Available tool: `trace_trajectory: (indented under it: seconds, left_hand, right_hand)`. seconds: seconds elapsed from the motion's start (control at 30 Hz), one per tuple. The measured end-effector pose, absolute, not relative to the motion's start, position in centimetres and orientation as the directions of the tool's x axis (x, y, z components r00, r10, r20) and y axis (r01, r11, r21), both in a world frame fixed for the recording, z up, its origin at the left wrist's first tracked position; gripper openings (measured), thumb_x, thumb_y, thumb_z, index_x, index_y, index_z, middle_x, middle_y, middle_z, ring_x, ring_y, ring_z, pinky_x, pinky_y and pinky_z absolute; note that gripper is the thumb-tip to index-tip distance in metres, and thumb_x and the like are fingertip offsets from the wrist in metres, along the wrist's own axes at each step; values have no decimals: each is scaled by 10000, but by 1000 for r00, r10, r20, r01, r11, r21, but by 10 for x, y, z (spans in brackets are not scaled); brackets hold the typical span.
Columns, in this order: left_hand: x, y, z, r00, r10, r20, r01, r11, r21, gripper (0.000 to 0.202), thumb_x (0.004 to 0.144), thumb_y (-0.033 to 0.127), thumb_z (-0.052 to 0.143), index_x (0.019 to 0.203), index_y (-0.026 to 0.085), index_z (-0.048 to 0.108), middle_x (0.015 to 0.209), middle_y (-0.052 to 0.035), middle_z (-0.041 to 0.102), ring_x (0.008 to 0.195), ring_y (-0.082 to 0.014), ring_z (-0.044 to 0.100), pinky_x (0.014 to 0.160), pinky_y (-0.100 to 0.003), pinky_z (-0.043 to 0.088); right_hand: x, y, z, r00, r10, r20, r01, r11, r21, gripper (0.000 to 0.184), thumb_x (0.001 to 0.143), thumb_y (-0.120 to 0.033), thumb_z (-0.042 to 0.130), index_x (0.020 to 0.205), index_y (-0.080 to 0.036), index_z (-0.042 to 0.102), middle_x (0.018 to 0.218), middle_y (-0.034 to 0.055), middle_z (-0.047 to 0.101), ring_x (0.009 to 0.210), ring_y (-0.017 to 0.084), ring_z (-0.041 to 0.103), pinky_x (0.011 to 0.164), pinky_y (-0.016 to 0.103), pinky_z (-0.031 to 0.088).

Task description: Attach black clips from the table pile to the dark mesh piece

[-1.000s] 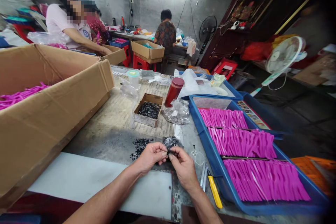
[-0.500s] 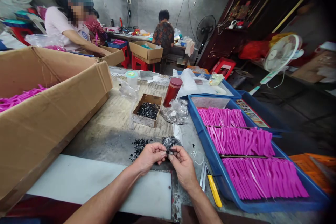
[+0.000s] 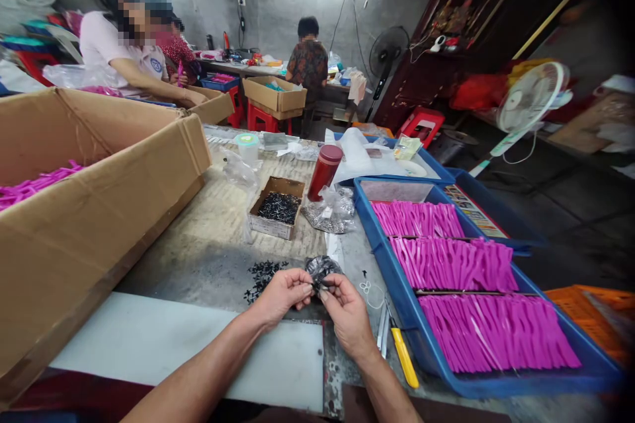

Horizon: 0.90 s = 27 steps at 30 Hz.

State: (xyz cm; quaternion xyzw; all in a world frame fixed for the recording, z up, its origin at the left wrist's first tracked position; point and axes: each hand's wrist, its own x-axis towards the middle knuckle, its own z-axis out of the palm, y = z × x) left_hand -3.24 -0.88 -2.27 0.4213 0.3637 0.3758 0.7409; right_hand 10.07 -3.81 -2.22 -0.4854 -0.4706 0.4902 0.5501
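Observation:
A small, bulging clear plastic bag (image 3: 323,266) with black contents lies on the worktable. Its folds gather towards my fingertips. My left hand (image 3: 286,291) pinches the dark gathered end of the bag between thumb and forefinger. Close beside it, my right hand (image 3: 346,307) is closed in a like pinch on the same end. The exact spot between the fingertips is small and partly hidden. Just left of the bag, a loose heap of small black parts (image 3: 262,277) lies on the table. Behind my hands stands a small open carton (image 3: 272,228) of thin black pieces.
A blue tray (image 3: 391,277) holds rows of magenta strips on the right. Beside it lie a yellow-handled tool (image 3: 405,357) and white string (image 3: 366,288). A large cardboard box (image 3: 99,225) stands left, a red flask (image 3: 325,172) behind. Other people sit farther back.
The whole view has shifted very slightly. Both hands keep their pinch at the bag, with barely any finger movement.

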Motion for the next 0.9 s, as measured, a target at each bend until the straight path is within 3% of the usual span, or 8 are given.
trace_trajectory:
  seconds: [0.5, 0.9]
  left_hand:
    - [-33, -9, -22, 466, 856, -224, -237, 365, 900, 189, 636, 272, 603, 677, 112, 512, 516, 28, 494, 426, -43, 395, 420, -161, 286]
    - [-33, -9, -20, 470, 857, -212, -237, 354, 905, 193, 636, 282, 605, 670, 115, 514, 507, 33, 497, 424, -44, 396, 422, -163, 288]
  right_hand:
    - [100, -39, -22, 72, 997, 19, -75, 24, -997, 126, 652, -172, 553, 775, -181, 526, 642, -24, 560, 586, 111, 507, 548, 212, 406]
    - [100, -39, -21, 63, 998, -5, -170, 6, -985, 134, 638, -163, 569, 761, -190, 521, 641, -33, 566, 594, 108, 523, 564, 214, 422]
